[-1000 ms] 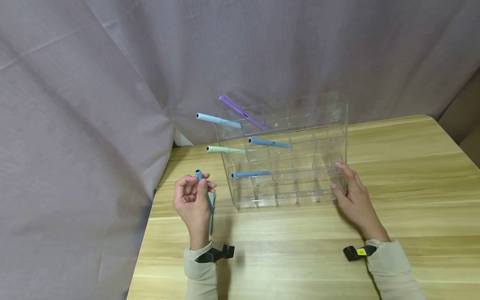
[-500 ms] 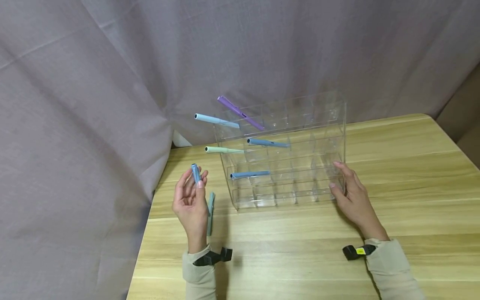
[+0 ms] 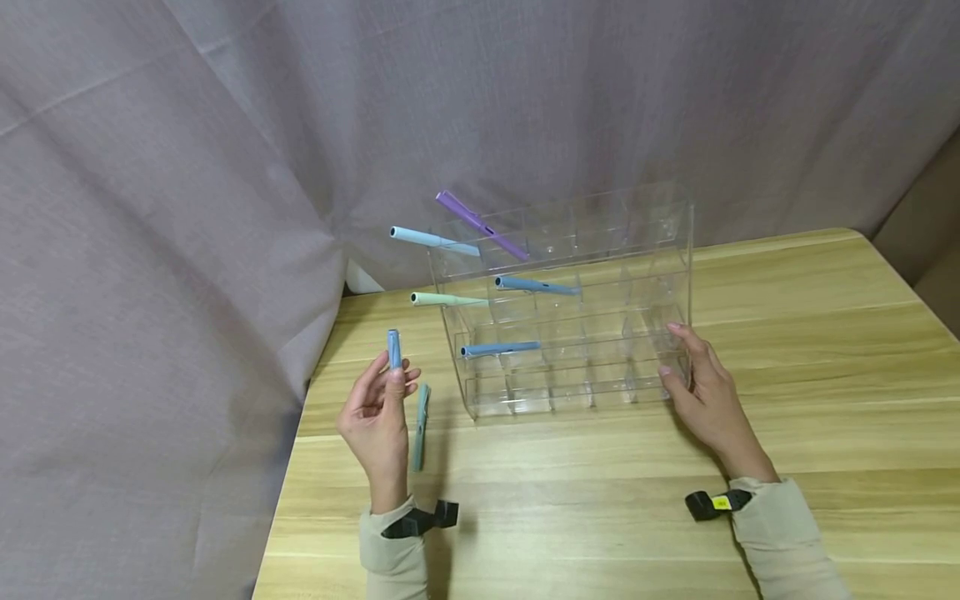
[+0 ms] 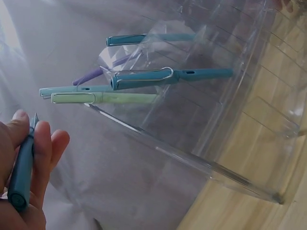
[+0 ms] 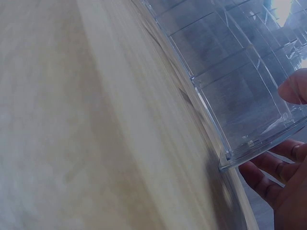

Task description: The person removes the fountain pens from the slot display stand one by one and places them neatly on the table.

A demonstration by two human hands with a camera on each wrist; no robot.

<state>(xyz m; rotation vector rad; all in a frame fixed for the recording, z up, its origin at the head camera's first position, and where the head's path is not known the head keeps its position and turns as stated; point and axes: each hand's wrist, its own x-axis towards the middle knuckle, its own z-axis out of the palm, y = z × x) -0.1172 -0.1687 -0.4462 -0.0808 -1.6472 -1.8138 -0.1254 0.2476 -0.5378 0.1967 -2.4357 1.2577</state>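
Observation:
My left hand (image 3: 378, 425) pinches a blue pen (image 3: 394, 350) between thumb and fingers, clip end up in the head view, left of a clear tiered organizer (image 3: 570, 398). In the left wrist view the same pen (image 4: 22, 175) lies across the fingers, apart from the organizer. At the organizer's right side, my right hand (image 3: 708, 400) holds its side panel, thumb in front and fingers behind. Slanting out of its compartments are a purple pen (image 3: 480, 223), a light blue pen (image 3: 431, 240), a light green pen (image 3: 446, 299) and two blue pens, one higher (image 3: 534, 286) and one lower (image 3: 498, 349).
A grey-green pen (image 3: 421, 429) lies on the wooden table (image 3: 570, 517), just right of my left hand. Behind the table hangs a grey curtain (image 3: 480, 100), which also runs down its left side. Black camera straps circle both sleeves.
My left hand has drawn slightly left and down, and the pen in it now stands more exposed above the fingers. The grey-green pen is fully uncovered. The right hand stays in place.

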